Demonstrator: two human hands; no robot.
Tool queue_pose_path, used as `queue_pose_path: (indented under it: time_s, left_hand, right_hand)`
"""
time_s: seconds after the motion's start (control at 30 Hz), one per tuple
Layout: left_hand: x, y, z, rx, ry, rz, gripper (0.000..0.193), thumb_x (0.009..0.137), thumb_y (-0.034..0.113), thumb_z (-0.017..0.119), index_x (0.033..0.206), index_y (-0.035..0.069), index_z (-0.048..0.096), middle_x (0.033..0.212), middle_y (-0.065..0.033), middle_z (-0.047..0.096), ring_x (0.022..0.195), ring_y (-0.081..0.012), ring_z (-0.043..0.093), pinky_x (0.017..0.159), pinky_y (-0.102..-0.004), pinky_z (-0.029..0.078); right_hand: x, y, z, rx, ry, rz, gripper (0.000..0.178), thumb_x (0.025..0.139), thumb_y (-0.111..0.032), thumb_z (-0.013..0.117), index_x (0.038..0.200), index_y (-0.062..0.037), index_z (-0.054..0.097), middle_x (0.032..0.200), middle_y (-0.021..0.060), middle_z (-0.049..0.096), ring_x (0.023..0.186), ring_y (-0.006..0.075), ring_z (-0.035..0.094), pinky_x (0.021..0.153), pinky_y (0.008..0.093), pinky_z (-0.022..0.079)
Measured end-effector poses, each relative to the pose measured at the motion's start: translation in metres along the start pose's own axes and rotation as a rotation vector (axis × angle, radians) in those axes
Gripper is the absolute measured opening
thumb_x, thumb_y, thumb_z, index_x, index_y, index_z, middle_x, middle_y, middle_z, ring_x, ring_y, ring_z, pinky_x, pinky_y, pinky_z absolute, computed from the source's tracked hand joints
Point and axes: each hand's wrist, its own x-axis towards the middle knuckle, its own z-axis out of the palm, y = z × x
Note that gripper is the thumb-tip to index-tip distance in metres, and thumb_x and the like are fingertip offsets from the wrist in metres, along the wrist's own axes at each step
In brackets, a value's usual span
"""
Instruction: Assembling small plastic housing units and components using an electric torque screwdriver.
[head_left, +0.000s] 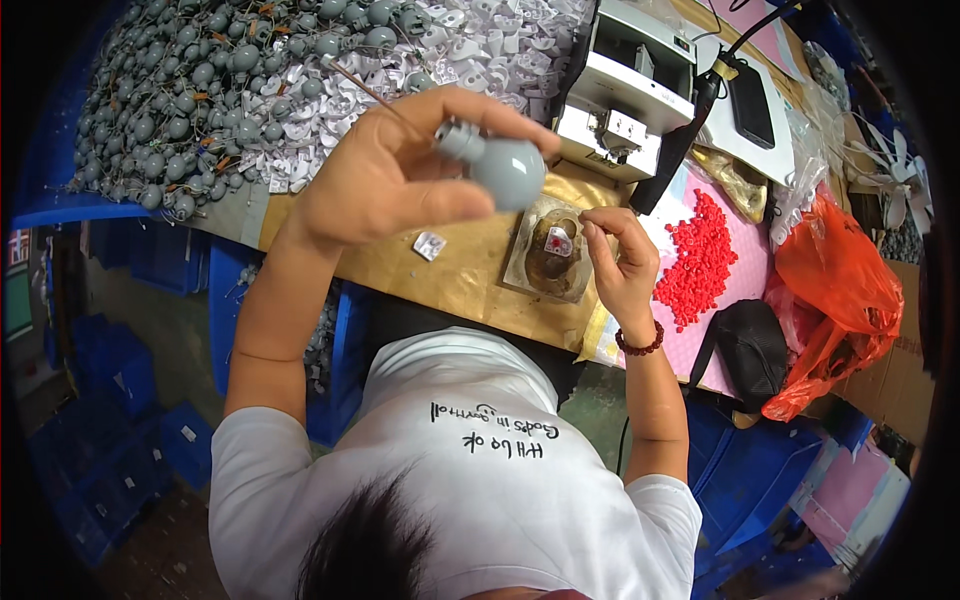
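My left hand (375, 175) is closed round a grey bulb-shaped part (510, 172), raised above the work table (390, 266). From its narrow neck a thin brown wire runs up and left. My right hand (625, 262) pinches thumb and forefinger together beside a square fixture block (518, 272). Anything between those fingertips is too small to make out. Set in the block's dark, worn hollow is a small white plastic piece (558, 240) with a red spot on it. Another white plastic piece (429, 246) lies alone on the table, below my left hand.
Grey bulb parts with wires (180, 115) heap at far left, beside piled white plastic pieces (480, 55). A white boxy machine (640, 60) stands behind the block. On the right are small red pieces (702, 255), a black pouch (752, 350) and an orange plastic bag (835, 280).
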Motion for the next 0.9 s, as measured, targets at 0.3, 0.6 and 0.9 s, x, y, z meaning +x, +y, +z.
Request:
queue_pose_path:
  time_s: [0.3,0.6,0.9]
  left_hand:
    - [-0.015,-0.006,-0.014,-0.130,-0.001,0.029,0.040,0.084,0.006,0.073,0.122,0.001,0.060,0.127,-0.0203,0.064,0.111,-0.0238,0.066,0.093,-0.0361,0.056]
    - [-0.019,-0.037,-0.024,0.065,0.054,-0.321,0.042,0.086,0.000,0.069,0.126,0.002,0.058,0.135,-0.0161,0.059,0.118,-0.0209,0.061,0.098,-0.0347,0.053]
    - [-0.022,-0.028,-0.018,-0.250,-0.088,-0.121,0.047,0.086,0.022,0.077,0.123,0.002,0.056,0.136,-0.0331,0.052,0.126,-0.0367,0.056,0.107,-0.0433,0.046]
  right_hand:
    - [0.004,-0.001,0.005,-0.004,-0.011,-0.037,0.009,0.088,0.003,0.067,0.096,0.0020,0.068,0.091,0.0095,0.069,0.075,0.0167,0.062,0.070,0.0279,0.049]
    - [0.016,-0.010,0.014,-0.007,0.017,-0.128,0.013,0.086,0.005,0.067,0.098,0.0012,0.068,0.095,0.0112,0.068,0.080,0.0196,0.063,0.072,0.0298,0.050]
    - [0.023,-0.012,0.025,-0.032,0.010,-0.082,0.019,0.084,0.000,0.070,0.102,-0.0009,0.068,0.101,0.0117,0.068,0.086,0.0229,0.063,0.076,0.0320,0.050]
